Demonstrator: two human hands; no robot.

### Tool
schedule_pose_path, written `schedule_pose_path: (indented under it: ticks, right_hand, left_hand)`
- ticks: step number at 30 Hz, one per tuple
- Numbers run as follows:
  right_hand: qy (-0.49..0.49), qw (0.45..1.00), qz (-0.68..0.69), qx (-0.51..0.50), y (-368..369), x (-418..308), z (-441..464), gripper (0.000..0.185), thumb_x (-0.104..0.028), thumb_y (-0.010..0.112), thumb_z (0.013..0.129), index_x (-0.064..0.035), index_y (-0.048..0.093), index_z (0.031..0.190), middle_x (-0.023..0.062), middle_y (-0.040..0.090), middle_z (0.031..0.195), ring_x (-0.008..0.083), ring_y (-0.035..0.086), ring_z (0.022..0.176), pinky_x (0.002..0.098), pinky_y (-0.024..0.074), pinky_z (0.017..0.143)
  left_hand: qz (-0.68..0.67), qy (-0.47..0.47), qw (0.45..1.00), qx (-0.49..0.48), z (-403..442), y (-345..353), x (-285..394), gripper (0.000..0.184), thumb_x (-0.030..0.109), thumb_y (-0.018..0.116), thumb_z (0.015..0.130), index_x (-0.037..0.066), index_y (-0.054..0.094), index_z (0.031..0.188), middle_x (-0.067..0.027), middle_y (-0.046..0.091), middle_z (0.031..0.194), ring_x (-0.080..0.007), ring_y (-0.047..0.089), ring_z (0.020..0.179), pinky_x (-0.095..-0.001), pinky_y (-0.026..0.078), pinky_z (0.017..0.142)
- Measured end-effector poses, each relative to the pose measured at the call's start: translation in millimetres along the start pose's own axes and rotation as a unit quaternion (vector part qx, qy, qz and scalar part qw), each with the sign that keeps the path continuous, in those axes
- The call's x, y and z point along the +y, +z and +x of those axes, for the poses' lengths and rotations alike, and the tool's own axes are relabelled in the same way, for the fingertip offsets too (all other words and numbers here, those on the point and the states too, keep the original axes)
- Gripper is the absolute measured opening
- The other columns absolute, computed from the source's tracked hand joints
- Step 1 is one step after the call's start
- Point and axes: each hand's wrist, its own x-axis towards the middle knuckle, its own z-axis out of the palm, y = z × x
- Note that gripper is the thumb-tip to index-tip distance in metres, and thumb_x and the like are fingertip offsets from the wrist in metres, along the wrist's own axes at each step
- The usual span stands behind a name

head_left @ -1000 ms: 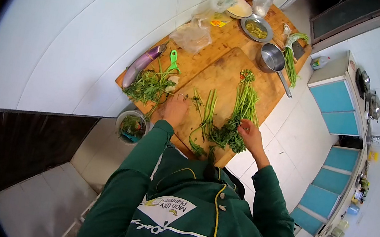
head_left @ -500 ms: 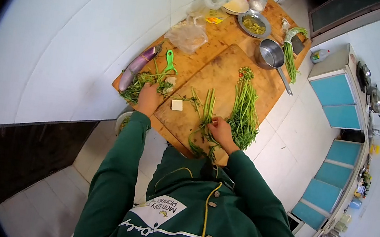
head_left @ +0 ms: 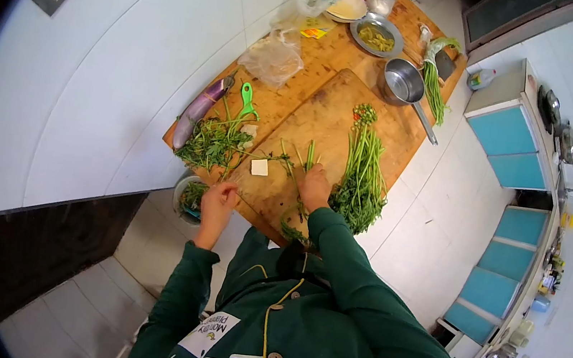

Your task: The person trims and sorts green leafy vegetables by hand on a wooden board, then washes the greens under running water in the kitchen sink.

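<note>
My right hand (head_left: 314,188) is closed around a few leafy green stems (head_left: 311,155) on the wooden cutting board (head_left: 276,203). My left hand (head_left: 218,203) hovers by the board's near left edge, its fingertips pinched together; whatever they hold, if anything, is too small to make out. A small white block (head_left: 259,167) lies on the board between the hands. On the right half of the board rests a bunch of leafy greens (head_left: 361,178), with chopped green and red pieces (head_left: 364,114) at its stem ends. A heap of loose greens (head_left: 213,142) lies left of the board.
An eggplant (head_left: 200,111) and a green peeler (head_left: 247,101) lie at the table's left. Behind the board stand a saucepan (head_left: 404,83), a metal dish of food (head_left: 377,36) and plastic bags (head_left: 273,58). A bin with green scraps (head_left: 191,195) is below the left edge.
My left hand has drawn back from the loose greens toward the near edge, above the bin's right side. My right hand has shifted slightly up and left over the stems.
</note>
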Motion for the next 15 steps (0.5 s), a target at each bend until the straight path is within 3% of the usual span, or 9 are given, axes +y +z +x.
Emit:
schedule_pose_path:
  ticks: [2,5,9,11,12,13,15]
  right_hand:
    - [0.029,0.998,0.037,-0.032,-11.6,-2.3,-5.6,0.041,-0.02,0.062,0.073,0.0038,0.04,0.098,0.0226,0.051,0.087,0.0364,0.054,0.072,0.0452,0.0456,0.058]
    - [0.005,0.996,0.094,0.001,-18.9,9.9,-22.6,0.042,-0.021,0.061,0.074,0.0032,0.04,0.101,0.0227,0.051,0.088,0.0367,0.054,0.073,0.045,0.0456,0.058]
    - [0.016,0.984,0.139,0.111,-20.4,8.1,-43.6,0.035,-0.022,0.061,0.074,0.0034,0.051,0.097,0.0201,0.056,0.084,0.0351,0.054,0.072,0.0418,0.0433,0.057]
    - [0.04,0.943,0.33,-0.028,-41.6,7.6,-45.9,0.029,-0.024,0.062,0.074,0.0026,0.059,0.086,0.0154,0.058,0.077,0.0267,0.055,0.069,0.0354,0.0427,0.057]
    - [0.048,0.921,0.378,-0.077,-62.5,7.3,-49.9,0.023,-0.022,0.062,0.076,0.0009,0.063,0.081,0.0092,0.059,0.073,0.0157,0.054,0.068,0.0285,0.0417,0.059]
    - [0.045,0.921,0.379,-0.076,-82.4,9.3,-55.9,0.023,-0.022,0.062,0.076,0.0009,0.063,0.081,0.0092,0.059,0.073,0.0157,0.054,0.068,0.0285,0.0417,0.059]
    - [0.021,0.861,0.49,-0.136,-118.4,13.5,-68.7,0.019,-0.017,0.062,0.077,0.0004,0.063,0.085,0.0037,0.058,0.075,0.0094,0.052,0.07,0.0236,0.0399,0.061]
  left_hand:
    - [-0.01,-0.013,1.0,-0.022,-3.3,5.9,7.5,0.016,0.008,0.053,0.08,0.002,0.059,0.094,-0.0083,0.061,0.081,-0.0154,0.057,0.073,-0.0267,0.044,0.064]
    - [-0.051,-0.029,0.995,-0.079,-12.1,15.1,27.3,0.016,0.009,0.053,0.082,0.002,0.059,0.095,-0.0073,0.062,0.083,-0.0132,0.057,0.075,-0.0257,0.044,0.066]
    - [-0.114,-0.043,0.977,-0.176,-8.0,32.1,38.7,0.021,0.01,0.052,0.083,0.0,0.057,0.101,-0.0064,0.061,0.09,-0.0135,0.056,0.081,-0.0254,0.043,0.073]
    - [-0.16,-0.034,0.965,-0.203,-3.4,42.1,50.1,0.023,0.014,0.051,0.085,0.001,0.056,0.104,-0.0081,0.06,0.095,-0.0146,0.056,0.086,-0.0263,0.043,0.075]
    - [-0.209,-0.03,0.951,-0.225,-0.7,47.3,60.0,0.026,0.018,0.049,0.087,0.001,0.054,0.106,-0.0098,0.059,0.099,-0.0157,0.055,0.09,-0.0272,0.043,0.078]
    - [-0.208,-0.028,0.952,-0.222,1.8,52.0,70.7,0.026,0.018,0.049,0.087,0.001,0.054,0.106,-0.0098,0.059,0.099,-0.0157,0.055,0.09,-0.0272,0.043,0.078]
    - [-0.276,-0.016,0.929,-0.246,7.3,60.6,92.7,0.032,0.024,0.047,0.089,0.0,0.052,0.11,-0.0076,0.057,0.102,-0.0156,0.051,0.096,-0.0266,0.039,0.084]
